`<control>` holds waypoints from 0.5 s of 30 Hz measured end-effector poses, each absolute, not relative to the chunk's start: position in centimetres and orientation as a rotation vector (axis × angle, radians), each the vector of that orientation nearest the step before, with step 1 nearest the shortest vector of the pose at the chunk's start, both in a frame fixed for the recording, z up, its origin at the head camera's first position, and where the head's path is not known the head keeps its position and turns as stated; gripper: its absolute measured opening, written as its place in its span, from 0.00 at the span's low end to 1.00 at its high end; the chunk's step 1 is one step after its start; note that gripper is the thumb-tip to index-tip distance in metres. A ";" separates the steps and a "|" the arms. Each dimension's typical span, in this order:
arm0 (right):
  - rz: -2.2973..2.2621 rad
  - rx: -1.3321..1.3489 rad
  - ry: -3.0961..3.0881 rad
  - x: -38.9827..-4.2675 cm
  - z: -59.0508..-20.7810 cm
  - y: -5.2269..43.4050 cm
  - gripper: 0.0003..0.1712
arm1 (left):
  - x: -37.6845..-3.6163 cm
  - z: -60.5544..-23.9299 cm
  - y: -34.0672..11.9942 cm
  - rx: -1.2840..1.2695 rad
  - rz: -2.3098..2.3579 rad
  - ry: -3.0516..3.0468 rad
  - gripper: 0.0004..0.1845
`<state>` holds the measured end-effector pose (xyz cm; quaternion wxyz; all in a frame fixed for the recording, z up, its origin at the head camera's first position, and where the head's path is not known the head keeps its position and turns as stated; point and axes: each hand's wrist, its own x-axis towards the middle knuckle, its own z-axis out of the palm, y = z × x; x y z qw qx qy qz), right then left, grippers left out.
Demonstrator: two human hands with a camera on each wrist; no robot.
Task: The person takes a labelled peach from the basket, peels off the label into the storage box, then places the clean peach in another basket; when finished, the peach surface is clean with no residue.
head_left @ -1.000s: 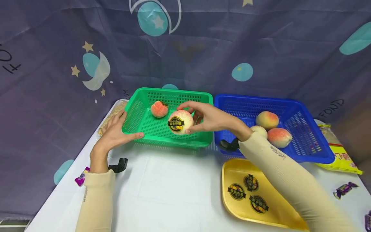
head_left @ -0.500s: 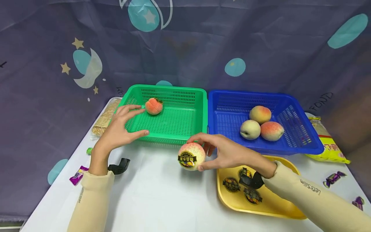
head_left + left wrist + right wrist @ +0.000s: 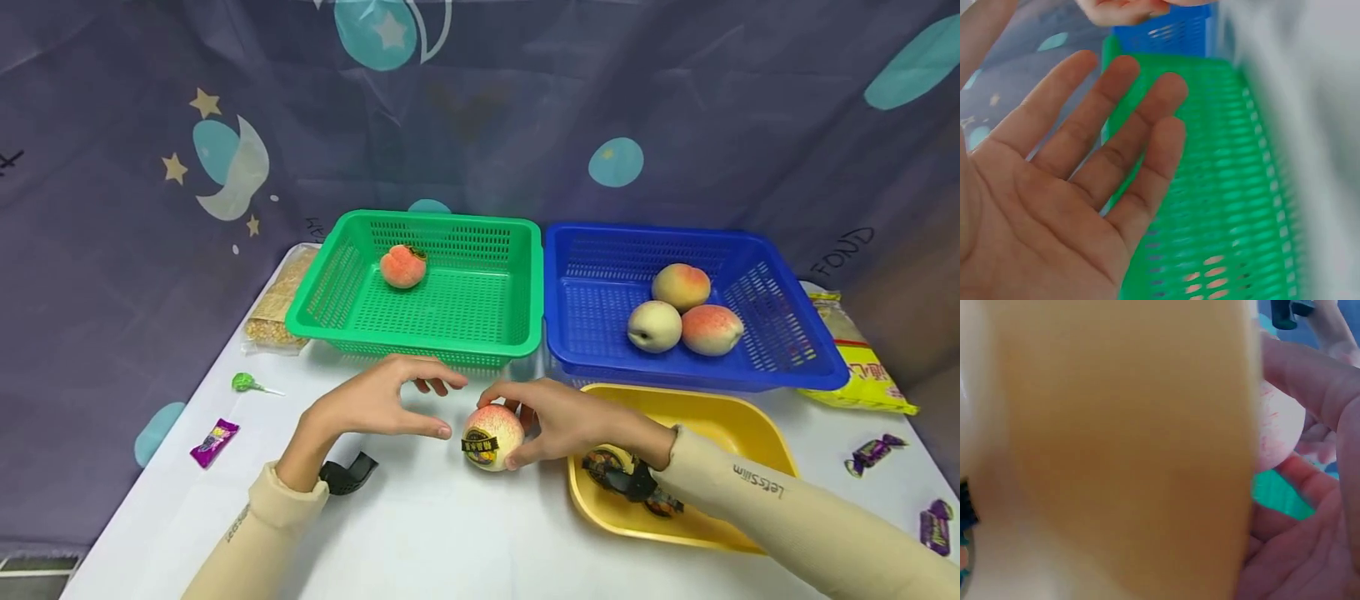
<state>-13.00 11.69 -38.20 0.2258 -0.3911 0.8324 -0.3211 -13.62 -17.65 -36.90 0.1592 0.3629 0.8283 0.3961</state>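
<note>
A stickered peach is gripped by the right hand, the spread left hand alongside, a green basket just beyond both.

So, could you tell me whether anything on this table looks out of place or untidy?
Mildly. Wrapped candies lie loose on the table at the left and right edges, and a green lollipop sits alone. Nothing is spilled or visibly damaged.
</note>
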 end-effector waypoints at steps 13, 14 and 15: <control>-0.617 -1.122 2.514 -12.6 -37.7 12.3 0.38 | -14.4 -41.7 -15.6 0.942 1.129 2.258 0.41; -0.601 -1.109 2.531 -12.5 -37.6 12.4 0.38 | -14.4 -42.0 -15.4 0.937 1.123 2.257 0.41; -0.590 -1.105 2.546 -12.4 -37.5 12.4 0.38 | -14.3 -42.2 -15.1 0.934 1.118 2.254 0.42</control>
